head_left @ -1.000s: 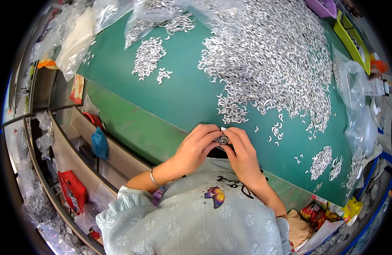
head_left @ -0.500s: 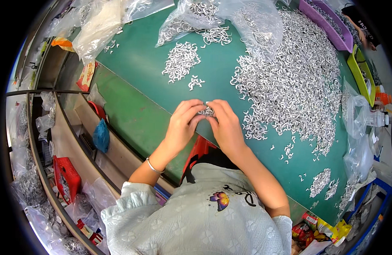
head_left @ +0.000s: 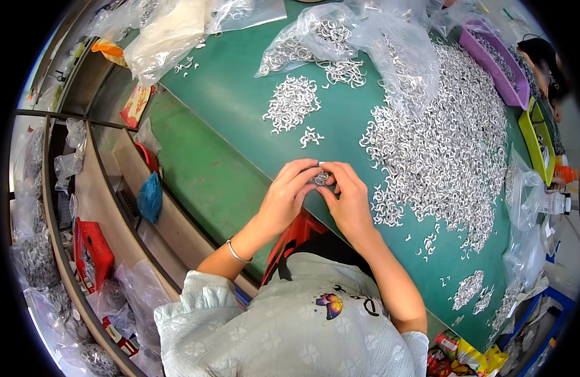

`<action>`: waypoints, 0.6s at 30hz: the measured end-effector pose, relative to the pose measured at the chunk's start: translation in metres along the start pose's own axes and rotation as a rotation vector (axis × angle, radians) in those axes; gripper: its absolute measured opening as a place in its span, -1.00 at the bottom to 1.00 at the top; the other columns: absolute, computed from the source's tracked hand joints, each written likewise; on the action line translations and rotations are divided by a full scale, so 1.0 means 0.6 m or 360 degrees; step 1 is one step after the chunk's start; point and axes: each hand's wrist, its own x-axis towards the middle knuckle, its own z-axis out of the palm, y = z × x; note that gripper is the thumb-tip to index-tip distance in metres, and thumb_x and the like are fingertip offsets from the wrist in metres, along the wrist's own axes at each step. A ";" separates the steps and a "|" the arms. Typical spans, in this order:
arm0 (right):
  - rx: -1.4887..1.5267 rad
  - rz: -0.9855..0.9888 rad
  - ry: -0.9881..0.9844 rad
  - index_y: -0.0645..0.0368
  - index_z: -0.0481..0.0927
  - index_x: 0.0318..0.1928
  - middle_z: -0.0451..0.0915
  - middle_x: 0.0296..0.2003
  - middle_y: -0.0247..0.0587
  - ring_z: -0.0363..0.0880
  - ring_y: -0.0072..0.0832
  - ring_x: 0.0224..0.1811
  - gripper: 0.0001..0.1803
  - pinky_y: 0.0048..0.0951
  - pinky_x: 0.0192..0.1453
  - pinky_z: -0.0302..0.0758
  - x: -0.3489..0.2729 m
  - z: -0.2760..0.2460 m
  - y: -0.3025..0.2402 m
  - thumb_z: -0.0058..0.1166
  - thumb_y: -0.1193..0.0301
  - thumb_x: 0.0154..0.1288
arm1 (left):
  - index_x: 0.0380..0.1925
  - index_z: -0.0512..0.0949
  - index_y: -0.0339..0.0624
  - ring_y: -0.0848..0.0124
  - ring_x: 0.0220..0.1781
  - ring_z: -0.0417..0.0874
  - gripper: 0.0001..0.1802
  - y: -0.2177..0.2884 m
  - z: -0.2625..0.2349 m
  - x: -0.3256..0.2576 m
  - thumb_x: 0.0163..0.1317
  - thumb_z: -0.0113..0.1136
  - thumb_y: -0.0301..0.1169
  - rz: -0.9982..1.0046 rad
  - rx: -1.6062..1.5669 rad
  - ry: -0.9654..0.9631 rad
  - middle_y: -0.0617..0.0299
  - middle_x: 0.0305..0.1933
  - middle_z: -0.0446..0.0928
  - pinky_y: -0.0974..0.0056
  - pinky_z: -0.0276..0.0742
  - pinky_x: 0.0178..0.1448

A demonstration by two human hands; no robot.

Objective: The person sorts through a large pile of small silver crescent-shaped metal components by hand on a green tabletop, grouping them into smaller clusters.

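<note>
Both hands meet above the near edge of the green table [head_left: 239,119]. Left hand [head_left: 283,198] and right hand [head_left: 349,201] pinch a small silvery metal cluster [head_left: 320,178] between fingertips. Best kept low, grip firm, clear of the big heap of silvery hooked clips [head_left: 441,138] just beside.

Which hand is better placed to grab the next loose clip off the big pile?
Probably right. The right hand is beside the big pile of silver clips, whose near edge lies just past its fingers. The left hand has only bare green table beside it.
</note>
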 end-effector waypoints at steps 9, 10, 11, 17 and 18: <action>0.0469 0.0237 0.0015 0.35 0.34 0.10 0.54 -0.14 -0.13 0.58 -0.56 -0.19 -0.61 -0.56 -0.12 0.54 0.004 0.008 0.018 -0.01 0.78 0.28 | 0.11 0.51 -0.31 -0.04 0.31 0.45 -0.45 0.006 0.014 -0.013 0.03 0.32 -0.68 0.0109 -0.0029 -0.0087 -0.08 0.27 0.42 0.05 0.46 0.31; 0.0522 0.0275 0.0031 0.35 0.31 0.11 0.53 -0.13 -0.13 0.57 -0.57 -0.18 -0.63 -0.57 -0.10 0.54 0.005 0.005 0.014 -0.07 0.78 0.31 | 0.07 0.54 -0.30 -0.02 0.29 0.48 -0.49 0.003 0.020 -0.013 0.04 0.34 -0.66 0.0151 0.0017 -0.0057 -0.05 0.23 0.46 0.06 0.48 0.29; 0.0575 0.0316 0.0050 0.34 0.28 0.12 0.51 -0.13 -0.14 0.57 -0.59 -0.16 -0.64 -0.58 -0.08 0.53 0.005 0.002 0.012 -0.12 0.77 0.34 | 0.03 0.56 -0.31 -0.01 0.28 0.49 -0.53 0.001 0.023 -0.013 0.04 0.33 -0.65 0.0136 0.0006 -0.0074 -0.04 0.21 0.48 0.07 0.49 0.28; 0.0137 0.0116 0.0174 0.29 0.31 0.21 0.55 -0.10 -0.03 0.62 -0.37 -0.14 -0.48 -0.44 -0.14 0.53 0.020 -0.016 0.017 -0.07 0.79 0.22 | -0.13 0.61 -0.36 0.03 0.25 0.53 -0.70 -0.010 0.018 -0.009 0.07 0.29 -0.66 0.0200 -0.0030 -0.0140 0.00 0.13 0.55 0.07 0.52 0.25; 0.0078 0.0023 0.0199 0.29 0.32 0.21 0.56 -0.06 -0.01 0.62 -0.33 -0.08 -0.48 -0.40 -0.10 0.53 0.029 -0.018 0.018 -0.06 0.78 0.22 | -0.15 0.62 -0.37 0.02 0.25 0.53 -0.72 -0.010 0.015 -0.008 0.08 0.29 -0.66 0.0208 -0.0031 -0.0151 0.00 0.12 0.55 0.07 0.53 0.25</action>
